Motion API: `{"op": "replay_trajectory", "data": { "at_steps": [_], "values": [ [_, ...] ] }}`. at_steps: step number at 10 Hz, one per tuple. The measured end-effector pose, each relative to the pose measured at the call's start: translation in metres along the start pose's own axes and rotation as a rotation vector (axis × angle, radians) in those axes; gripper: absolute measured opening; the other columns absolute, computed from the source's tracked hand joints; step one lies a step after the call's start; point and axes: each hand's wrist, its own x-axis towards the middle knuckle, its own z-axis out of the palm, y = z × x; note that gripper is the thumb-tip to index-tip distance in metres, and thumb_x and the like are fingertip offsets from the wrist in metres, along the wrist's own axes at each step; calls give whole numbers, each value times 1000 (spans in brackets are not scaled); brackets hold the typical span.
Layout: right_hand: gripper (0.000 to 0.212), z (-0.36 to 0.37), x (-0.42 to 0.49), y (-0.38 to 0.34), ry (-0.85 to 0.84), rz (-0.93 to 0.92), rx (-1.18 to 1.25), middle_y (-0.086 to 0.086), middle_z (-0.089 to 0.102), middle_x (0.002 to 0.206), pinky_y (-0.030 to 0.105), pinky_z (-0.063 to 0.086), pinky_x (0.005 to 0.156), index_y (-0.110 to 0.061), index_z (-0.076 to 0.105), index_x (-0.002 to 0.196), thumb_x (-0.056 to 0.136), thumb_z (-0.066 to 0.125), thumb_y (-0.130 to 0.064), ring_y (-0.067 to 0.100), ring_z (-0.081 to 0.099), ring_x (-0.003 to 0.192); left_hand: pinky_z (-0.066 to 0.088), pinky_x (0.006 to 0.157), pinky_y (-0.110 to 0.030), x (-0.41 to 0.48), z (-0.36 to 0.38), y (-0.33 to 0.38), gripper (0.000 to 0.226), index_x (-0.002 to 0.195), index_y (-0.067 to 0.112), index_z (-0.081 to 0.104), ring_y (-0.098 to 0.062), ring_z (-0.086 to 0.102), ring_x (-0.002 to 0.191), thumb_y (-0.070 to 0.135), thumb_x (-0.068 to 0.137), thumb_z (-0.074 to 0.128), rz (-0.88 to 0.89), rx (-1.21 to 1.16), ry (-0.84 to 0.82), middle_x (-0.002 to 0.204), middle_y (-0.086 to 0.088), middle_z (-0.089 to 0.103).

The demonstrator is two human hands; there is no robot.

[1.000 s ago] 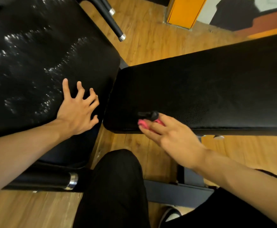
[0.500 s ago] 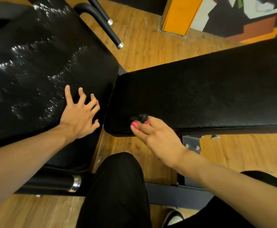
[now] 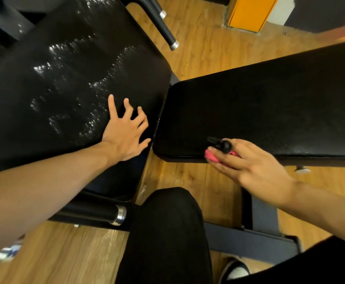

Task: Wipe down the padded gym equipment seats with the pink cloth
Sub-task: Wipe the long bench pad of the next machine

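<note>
Two black padded seats fill the view. The left pad point(image 3: 64, 78) shows wet, shiny streaks. My left hand point(image 3: 124, 136) rests on it near its right edge, fingers spread. The right pad point(image 3: 270, 103) looks dull and dry. At its front left edge my right hand point(image 3: 255, 171) grips a small pink item point(image 3: 211, 156) with a black nozzle-like top point(image 3: 222, 145) that points left over the pad. Most of the pink item is hidden under my fingers, so I cannot tell whether it is a cloth or a bottle.
Black handle bars with chrome caps point(image 3: 171, 42) stick out behind the left pad, and a chrome-capped roller point(image 3: 97, 212) lies below it. A dark frame beam point(image 3: 249, 236) runs under the right pad. My knee point(image 3: 167, 232) is between the pads. An orange post point(image 3: 249, 13) stands on the wooden floor.
My right hand drifted slightly left, then back right, along the right pad's front edge with the pink item. My left hand stayed planted on the left pad.
</note>
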Motion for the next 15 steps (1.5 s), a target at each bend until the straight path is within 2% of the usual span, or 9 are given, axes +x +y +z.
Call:
{"op": "replay_trajectory", "data": {
  "at_steps": [1,2,4,6,7,9,11,13,15],
  "values": [
    [50,42,49,-20,-91,-192,-152,16,58,140,48,38,115,-3,49,145,97,36,-1,38,53,129,11,110,-86,1,3,0,85,163,15,24,-54,19,152,69,100,6,-8,-4,21,169,-12,24],
    [56,66,91,-59,-185,-137,-132,18,57,140,50,36,116,-1,45,148,94,29,-2,41,50,131,13,111,-85,2,3,0,79,163,16,26,-54,20,152,63,102,7,-3,-18,25,168,-11,24],
    [53,31,51,-18,-222,-220,-212,15,55,145,53,41,109,-8,56,142,90,46,-3,45,46,136,11,113,-84,3,4,-1,77,164,23,26,-52,20,152,63,101,6,-2,-19,29,169,-7,26],
    [55,41,52,-26,-163,-199,-286,19,54,144,51,45,108,-3,48,147,93,35,0,44,50,130,12,112,-85,-11,-3,-3,83,164,25,26,-47,17,155,68,97,3,89,-18,45,171,-6,21],
    [63,64,90,-60,-172,-199,-270,18,54,143,49,41,110,1,42,149,93,13,-2,40,49,130,7,112,-86,-25,-6,-23,84,166,28,18,-48,13,156,72,96,4,191,15,41,173,-6,15],
    [63,54,73,-43,-245,-217,-301,17,52,148,52,35,115,-5,43,150,87,40,-4,44,39,141,10,116,-81,-44,2,-49,84,167,31,10,-45,17,156,77,96,7,321,100,15,173,-5,16],
    [65,34,39,-14,-234,-212,-339,20,46,152,55,42,108,-5,40,152,87,32,1,48,42,136,8,116,-80,-39,3,-48,85,167,31,5,-44,9,158,77,96,12,328,28,-22,175,-4,7],
    [58,83,110,-76,-258,-212,-319,19,47,150,49,38,110,-2,35,152,95,32,-7,41,40,135,11,115,-81,-36,2,-46,85,167,31,8,-43,11,158,77,95,10,333,59,-53,175,-2,8],
    [59,40,60,-29,-273,-231,-347,17,46,152,51,41,105,-6,41,152,94,50,-9,46,40,137,11,116,-80,-38,0,-48,84,167,33,7,-42,9,158,77,96,9,333,74,-57,175,-1,5]
  ]
}}
